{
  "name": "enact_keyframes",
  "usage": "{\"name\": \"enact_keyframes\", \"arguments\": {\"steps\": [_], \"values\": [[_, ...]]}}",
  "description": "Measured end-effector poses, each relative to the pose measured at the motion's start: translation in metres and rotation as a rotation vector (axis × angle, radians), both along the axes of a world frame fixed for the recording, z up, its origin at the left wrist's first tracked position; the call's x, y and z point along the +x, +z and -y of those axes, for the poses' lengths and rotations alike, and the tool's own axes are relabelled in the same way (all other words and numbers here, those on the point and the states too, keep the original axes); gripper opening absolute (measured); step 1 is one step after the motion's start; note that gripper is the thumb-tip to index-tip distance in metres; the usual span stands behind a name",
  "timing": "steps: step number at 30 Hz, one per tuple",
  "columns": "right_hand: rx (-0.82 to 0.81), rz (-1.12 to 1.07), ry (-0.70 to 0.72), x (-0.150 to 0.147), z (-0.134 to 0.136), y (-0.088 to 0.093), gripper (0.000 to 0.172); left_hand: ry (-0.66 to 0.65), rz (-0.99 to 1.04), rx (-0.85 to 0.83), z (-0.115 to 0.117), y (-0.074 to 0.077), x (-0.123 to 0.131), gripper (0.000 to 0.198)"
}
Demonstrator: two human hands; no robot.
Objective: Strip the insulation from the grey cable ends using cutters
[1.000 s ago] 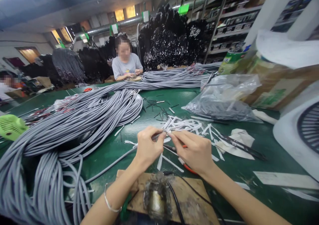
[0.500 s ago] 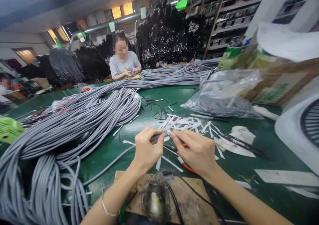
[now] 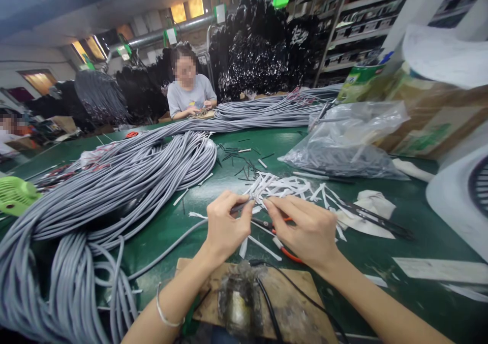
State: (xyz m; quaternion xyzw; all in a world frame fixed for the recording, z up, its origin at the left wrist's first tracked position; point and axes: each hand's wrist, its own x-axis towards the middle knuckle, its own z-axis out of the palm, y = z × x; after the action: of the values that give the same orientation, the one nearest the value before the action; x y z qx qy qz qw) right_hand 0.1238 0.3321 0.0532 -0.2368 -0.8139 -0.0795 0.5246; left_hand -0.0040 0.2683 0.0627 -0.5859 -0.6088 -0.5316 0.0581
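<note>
My left hand [image 3: 230,224] pinches a grey cable [image 3: 170,252] close to its end, which points right between thumb and forefinger. The cable runs back left toward the large bundle. My right hand [image 3: 303,227] has thumb and fingertips pressed together just right of the cable end. Whatever sits in those fingertips is too small to make out. Under and beside the right hand lie pliers or cutters with orange handles [image 3: 292,255]. Behind both hands spreads a pile of white strips [image 3: 282,185].
Grey cable bundles [image 3: 114,196] cover the left side. A tool on a wooden board [image 3: 290,298] stands in front of me. At right are a plastic bag [image 3: 346,151], black tweezers-like tool [image 3: 377,222] and white fan-like housing [image 3: 461,196]. A co-worker [image 3: 190,92] sits opposite.
My right hand has shifted slightly right, widening the gap from the left fingertips. The left hand stays on the cable. The view has turned slightly.
</note>
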Motion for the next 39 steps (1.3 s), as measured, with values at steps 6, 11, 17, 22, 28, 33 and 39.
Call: {"name": "enact_keyframes", "arguments": {"steps": [6, 11, 17, 22, 28, 33, 39], "values": [[-0.015, 0.013, -0.008, 0.000, 0.000, 0.000, 0.022, -0.002, 0.001, 0.005, 0.000, -0.001, -0.001, 0.006], [-0.099, -0.011, 0.044, -0.001, 0.001, 0.000, 0.022, -0.015, -0.004, 0.009, -0.001, -0.003, 0.000, 0.006], [-0.403, -0.122, 0.190, -0.006, 0.002, -0.001, 0.025, -0.054, -0.068, -0.019, 0.000, -0.006, 0.003, 0.007], [-0.181, -0.154, 0.170, -0.008, 0.006, -0.004, 0.020, -0.052, 0.006, -0.027, 0.001, -0.001, 0.005, 0.010], [-0.149, -0.132, 0.177, -0.010, 0.007, -0.005, 0.018, -0.025, -0.016, -0.018, 0.002, -0.003, 0.005, 0.011], [-0.085, -0.107, 0.142, -0.012, 0.007, -0.003, 0.019, -0.012, -0.071, -0.001, 0.000, -0.007, 0.002, 0.011], [-0.164, -0.125, 0.161, -0.013, 0.005, -0.001, 0.021, -0.030, -0.083, -0.034, -0.004, -0.009, -0.001, 0.013]]}}
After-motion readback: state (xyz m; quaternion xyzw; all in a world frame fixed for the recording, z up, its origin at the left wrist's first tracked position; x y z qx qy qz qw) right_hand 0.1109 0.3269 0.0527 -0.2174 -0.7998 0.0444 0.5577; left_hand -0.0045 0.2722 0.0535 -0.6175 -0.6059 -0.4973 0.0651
